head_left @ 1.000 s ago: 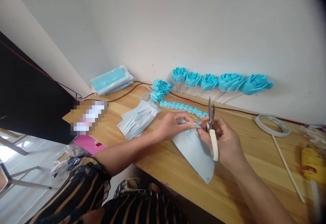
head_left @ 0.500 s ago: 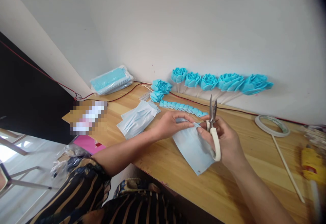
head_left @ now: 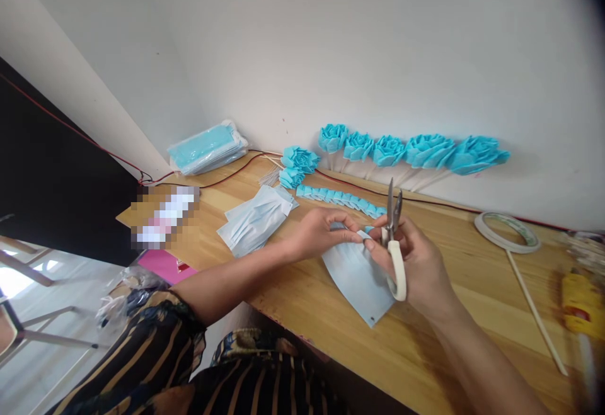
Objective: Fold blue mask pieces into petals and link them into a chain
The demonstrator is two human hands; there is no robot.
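A pale blue mask sheet (head_left: 357,276) hangs over the wooden table, its top edge pinched between the fingers of my left hand (head_left: 326,233). My right hand (head_left: 416,264) grips the same edge with thumb and finger, and also holds scissors (head_left: 396,238) with white handles, blades pointing up. Left of my left hand lie a few pleated mask sheets (head_left: 259,218). Behind my hands runs a row of small folded blue pieces (head_left: 340,198). Two blue fabric flowers (head_left: 299,160) lie just beyond the row's left end.
Several blue flowers on sticks (head_left: 388,150) lean against the wall. A bagged mask pack (head_left: 208,147) lies at the back left. On the right are a tape roll (head_left: 507,232), a stick (head_left: 536,311) and a yellow glue gun (head_left: 582,305). A cable runs along the wall.
The top edge of the mask sheet is now turned over in a narrow fold between my fingers. The sheet's lower corner and the scissors have shifted slightly.
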